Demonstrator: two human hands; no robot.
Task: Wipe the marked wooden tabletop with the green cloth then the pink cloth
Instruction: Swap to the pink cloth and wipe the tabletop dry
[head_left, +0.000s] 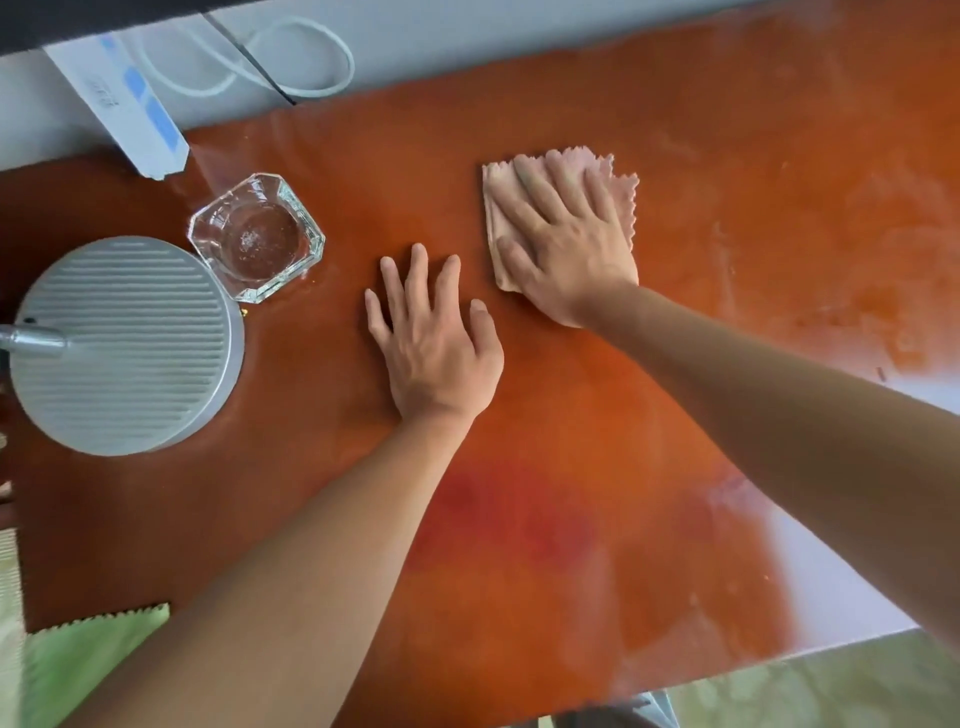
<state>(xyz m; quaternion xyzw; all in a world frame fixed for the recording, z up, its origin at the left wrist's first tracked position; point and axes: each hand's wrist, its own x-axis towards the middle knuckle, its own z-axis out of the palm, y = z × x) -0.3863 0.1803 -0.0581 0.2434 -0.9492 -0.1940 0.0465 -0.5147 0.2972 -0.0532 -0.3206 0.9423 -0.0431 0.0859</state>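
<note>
The wooden tabletop (597, 441) is reddish-orange and fills most of the view, with pale smears at its right side. My right hand (563, 236) lies flat, fingers spread, pressing down on the folded pink cloth (621, 195) near the table's middle. To its left, my left hand (434, 338) rests palm-down on bare wood with fingers apart and nothing in it. The green cloth (83, 660) lies at the near left corner, partly under my left forearm and partly cut off by the frame's edge.
A clear glass dish (257, 236) stands at the left. Next to it sits a round grey ribbed lamp base (124, 345). A white box (119, 106) and a looped white cable (291, 57) lie beyond the far edge. The near right edge borders the floor.
</note>
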